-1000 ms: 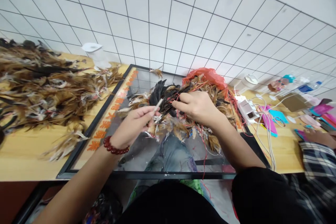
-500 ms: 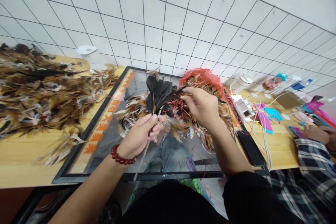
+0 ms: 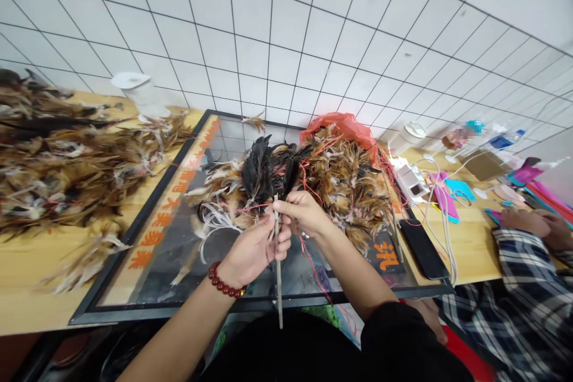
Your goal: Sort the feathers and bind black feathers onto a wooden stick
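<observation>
My left hand (image 3: 253, 249), with a red bead bracelet at the wrist, is closed around a thin pale stick (image 3: 279, 286) that points down toward my lap. Black feathers (image 3: 257, 167) lie just beyond the stick's upper end. My right hand (image 3: 307, 213) pinches at the top of the stick, its thumb against it, with red string (image 3: 255, 209) at the fingertips. More red string hangs below my right hand. Brown feathers (image 3: 344, 191) are heaped beside a red plastic bag (image 3: 349, 128), and white strips (image 3: 219, 221) lie left of the hands.
A black-framed glass panel (image 3: 179, 312) lies on the wooden table (image 3: 31, 301). Feathers (image 3: 85, 173) cover the left side. To the right are a black phone (image 3: 423, 249), white cables, a white box (image 3: 409, 181) and another person's hands (image 3: 528, 222).
The black feathers and stick have changed angle, the stick now nearly vertical. My right hand has come down and left to meet my left hand. Red string now shows between them.
</observation>
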Action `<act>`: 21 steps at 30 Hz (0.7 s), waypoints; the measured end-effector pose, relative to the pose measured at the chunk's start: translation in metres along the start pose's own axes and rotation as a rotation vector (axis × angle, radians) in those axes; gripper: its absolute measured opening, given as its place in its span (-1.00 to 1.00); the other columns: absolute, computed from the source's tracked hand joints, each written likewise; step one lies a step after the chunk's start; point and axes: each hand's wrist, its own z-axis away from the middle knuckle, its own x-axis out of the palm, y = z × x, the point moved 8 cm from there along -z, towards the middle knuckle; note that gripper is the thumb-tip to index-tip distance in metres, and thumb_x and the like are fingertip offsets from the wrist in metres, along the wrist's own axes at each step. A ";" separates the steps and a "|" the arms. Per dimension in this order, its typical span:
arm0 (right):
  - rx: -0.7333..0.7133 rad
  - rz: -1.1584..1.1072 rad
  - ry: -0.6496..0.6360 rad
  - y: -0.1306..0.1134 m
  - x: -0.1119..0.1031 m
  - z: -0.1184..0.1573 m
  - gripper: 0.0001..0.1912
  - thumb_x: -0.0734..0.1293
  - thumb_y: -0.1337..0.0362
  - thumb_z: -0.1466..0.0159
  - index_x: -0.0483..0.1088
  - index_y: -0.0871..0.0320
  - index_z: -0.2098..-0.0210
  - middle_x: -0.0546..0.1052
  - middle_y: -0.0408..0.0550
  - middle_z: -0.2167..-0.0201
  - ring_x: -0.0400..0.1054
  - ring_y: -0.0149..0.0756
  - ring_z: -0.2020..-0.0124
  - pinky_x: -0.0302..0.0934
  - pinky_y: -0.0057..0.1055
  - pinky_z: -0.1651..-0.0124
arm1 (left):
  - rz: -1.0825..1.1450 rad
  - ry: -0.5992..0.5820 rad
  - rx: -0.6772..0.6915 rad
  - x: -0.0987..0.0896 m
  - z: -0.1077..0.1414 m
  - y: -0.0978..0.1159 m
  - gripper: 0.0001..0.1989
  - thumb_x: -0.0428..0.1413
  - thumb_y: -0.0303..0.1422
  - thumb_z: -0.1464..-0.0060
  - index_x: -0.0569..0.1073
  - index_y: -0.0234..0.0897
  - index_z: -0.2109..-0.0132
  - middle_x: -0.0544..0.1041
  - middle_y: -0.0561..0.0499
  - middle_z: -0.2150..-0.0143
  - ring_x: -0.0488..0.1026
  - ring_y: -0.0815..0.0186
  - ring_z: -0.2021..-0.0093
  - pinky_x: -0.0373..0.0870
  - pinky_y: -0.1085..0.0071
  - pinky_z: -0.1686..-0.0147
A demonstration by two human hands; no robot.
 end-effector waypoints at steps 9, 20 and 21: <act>-0.035 0.038 0.091 0.010 -0.008 -0.010 -0.45 0.53 -0.13 0.12 0.28 0.18 0.57 0.37 -0.26 0.71 0.21 -0.53 0.70 0.00 -0.59 0.64 | -0.333 0.291 0.235 -0.025 0.002 0.015 -0.62 0.27 -0.10 0.00 0.46 -0.36 0.25 0.42 0.03 0.48 0.16 0.53 0.65 -0.07 0.59 0.71; -0.105 0.160 0.328 -0.009 -0.064 -0.003 -0.37 0.53 -0.17 0.17 0.13 0.12 0.65 0.08 -0.41 0.81 -0.15 -0.63 0.75 -0.30 -0.54 0.65 | -0.120 0.483 0.352 -0.061 0.035 0.048 -0.66 0.33 -0.32 0.06 0.52 -0.42 0.14 0.45 0.03 0.41 0.13 0.60 0.67 -0.07 0.64 0.72; -0.068 0.172 0.313 -0.006 -0.067 -0.004 -0.37 0.53 -0.18 0.18 0.14 0.12 0.65 0.09 -0.41 0.82 -0.13 -0.62 0.76 -0.30 -0.53 0.66 | -0.102 0.492 0.374 -0.066 0.039 0.054 -0.67 0.35 -0.34 0.09 0.52 -0.43 0.17 0.38 0.09 0.47 0.11 0.61 0.67 -0.05 0.66 0.72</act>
